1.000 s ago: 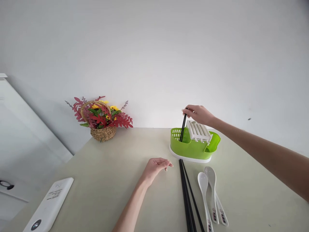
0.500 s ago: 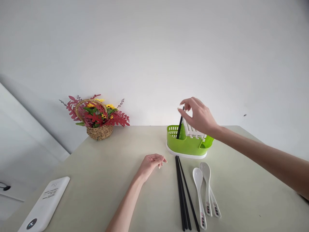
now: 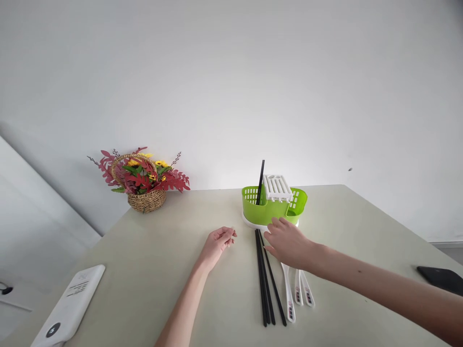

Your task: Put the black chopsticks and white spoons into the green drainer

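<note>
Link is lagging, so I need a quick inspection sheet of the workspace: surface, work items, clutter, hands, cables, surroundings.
Surface: beige table.
Work items: green holder with one black chopstick upright in it; loose chopsticks and white spoons lying in front.
Clutter: flower basket, white device, dark object at right edge.
Hands: left hand resting, empty; right hand open over the spoons and chopsticks.
Cables: nothing seen.
Surroundings: plain white wall.

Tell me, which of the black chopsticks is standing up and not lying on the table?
The single chopstick in the green holder. It stands nearly upright in the left compartment, while the other chopsticks lie flat on the table.
</note>
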Demonstrator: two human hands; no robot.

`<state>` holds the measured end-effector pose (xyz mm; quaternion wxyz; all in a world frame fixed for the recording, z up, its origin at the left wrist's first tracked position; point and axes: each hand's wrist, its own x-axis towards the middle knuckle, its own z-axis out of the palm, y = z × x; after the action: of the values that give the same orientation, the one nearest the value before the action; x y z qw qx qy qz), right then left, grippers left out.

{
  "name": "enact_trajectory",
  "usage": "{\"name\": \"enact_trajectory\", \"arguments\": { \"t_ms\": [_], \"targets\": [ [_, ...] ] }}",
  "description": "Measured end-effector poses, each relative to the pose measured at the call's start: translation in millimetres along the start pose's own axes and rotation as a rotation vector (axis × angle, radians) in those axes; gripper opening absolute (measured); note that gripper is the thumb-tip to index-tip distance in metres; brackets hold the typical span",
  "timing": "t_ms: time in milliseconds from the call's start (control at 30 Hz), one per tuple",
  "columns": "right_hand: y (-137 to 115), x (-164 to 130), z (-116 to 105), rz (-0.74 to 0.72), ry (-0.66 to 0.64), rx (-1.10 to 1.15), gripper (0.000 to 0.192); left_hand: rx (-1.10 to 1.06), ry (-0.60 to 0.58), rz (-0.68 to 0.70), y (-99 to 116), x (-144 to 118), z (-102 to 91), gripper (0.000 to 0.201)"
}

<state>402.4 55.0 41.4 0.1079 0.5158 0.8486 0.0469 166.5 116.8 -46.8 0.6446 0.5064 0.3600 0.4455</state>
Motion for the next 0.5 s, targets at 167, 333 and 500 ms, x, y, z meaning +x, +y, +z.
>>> {"name": "enact_trajectory", "arguments": {
  "t_ms": [167,333,500],
  "targets": [
    [-6,24,17,0.101,-0.159,0.108,0.033,-0.012,0.014,-0.011,-3,-2,-2.7,0.038],
    [-13,40,21,0.191,-0.263,0.181,0.04,-0.007,0.014,-0.018,-5,-1,-2.7,0.039],
    [-17,53,22,0.251,-0.309,0.242,0.032,0.0,0.017,-0.03,-5,0,-2.3,0.04]
  ]
}}
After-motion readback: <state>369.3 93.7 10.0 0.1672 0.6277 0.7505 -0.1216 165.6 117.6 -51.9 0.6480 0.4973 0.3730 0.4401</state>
